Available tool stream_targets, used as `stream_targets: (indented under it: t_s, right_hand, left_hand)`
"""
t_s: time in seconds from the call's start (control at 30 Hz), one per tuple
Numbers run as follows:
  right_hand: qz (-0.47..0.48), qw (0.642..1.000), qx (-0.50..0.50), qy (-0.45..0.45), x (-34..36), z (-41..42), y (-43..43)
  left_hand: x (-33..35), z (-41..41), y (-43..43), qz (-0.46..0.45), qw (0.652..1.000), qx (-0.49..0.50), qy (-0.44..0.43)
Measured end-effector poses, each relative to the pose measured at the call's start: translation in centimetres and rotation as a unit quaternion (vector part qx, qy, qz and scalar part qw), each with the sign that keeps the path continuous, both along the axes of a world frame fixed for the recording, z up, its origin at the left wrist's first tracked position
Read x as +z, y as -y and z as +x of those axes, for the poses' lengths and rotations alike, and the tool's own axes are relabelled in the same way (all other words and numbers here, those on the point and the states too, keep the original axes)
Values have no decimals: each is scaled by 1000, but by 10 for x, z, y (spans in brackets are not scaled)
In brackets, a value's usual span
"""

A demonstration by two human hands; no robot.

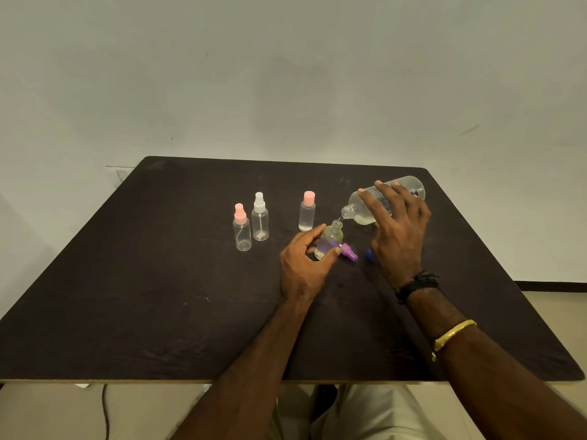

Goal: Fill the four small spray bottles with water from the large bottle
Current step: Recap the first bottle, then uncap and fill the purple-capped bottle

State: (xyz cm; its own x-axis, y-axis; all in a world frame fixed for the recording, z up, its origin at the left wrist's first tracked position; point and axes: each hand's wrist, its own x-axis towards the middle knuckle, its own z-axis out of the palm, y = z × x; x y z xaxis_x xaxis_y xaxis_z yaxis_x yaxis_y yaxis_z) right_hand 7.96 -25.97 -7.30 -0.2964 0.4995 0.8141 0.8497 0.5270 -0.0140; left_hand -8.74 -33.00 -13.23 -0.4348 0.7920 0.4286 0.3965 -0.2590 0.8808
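My right hand (397, 227) grips the large clear bottle (365, 206), tipped on its side with its open neck pointing left. A thin stream of water runs from the neck into an uncapped small bottle (330, 239), which my left hand (301, 268) holds on the table. Its purple spray cap (348, 251) lies just right of it. Further left stand three capped small bottles: one with a pink spray top (242, 228), one with a white spray top (260, 222), and one with a pink cap (307, 212) that holds water.
A small blue cap (369, 254) lies on the dark table (158, 296) under my right hand. A pale wall rises behind the table. A cable hangs below the front left edge.
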Motion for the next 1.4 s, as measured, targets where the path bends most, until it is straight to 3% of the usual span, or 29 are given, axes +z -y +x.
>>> stream_targets:
  t_s: [0.63,0.93,1.1,1.4]
  right_hand:
    - [-57,998,9,-7,-8,-6,7]
    - [-173,976,58,-116,2,-15,4]
    - [-253,944,52,-204,6,-19,-1]
    - [-310,921,41,-231,-6,-20,-9]
  left_hand:
    - [6,2,4,16,1000,-4,23]
    - [8,3,5,4,997,-5,76]
    - [9,4,6,-2,996,-4,91]
    - [12,4,7,-15,995,-10,99]
